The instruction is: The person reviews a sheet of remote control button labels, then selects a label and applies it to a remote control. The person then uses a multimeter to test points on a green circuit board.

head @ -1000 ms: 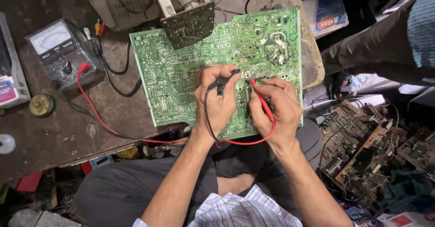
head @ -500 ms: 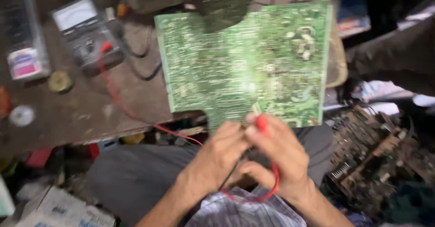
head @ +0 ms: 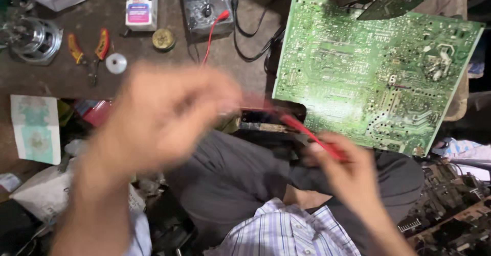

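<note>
A second ago both hands pressed probes onto the green circuit board [head: 378,77]; now they have come off it toward the lap. The right hand [head: 348,177] has its fingers clamped on the red probe [head: 313,136], tip just short of the board's near edge. The left hand [head: 158,115] sweeps up, blurred; its grip cannot be told. Farther off, the multimeter [head: 207,3] sits on the surface [head: 153,67], so the probing looks paused.

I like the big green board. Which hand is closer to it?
Right. The right hand holds the red probe just below the green circuit board. The blurred left hand is raised further off to its left.
</note>
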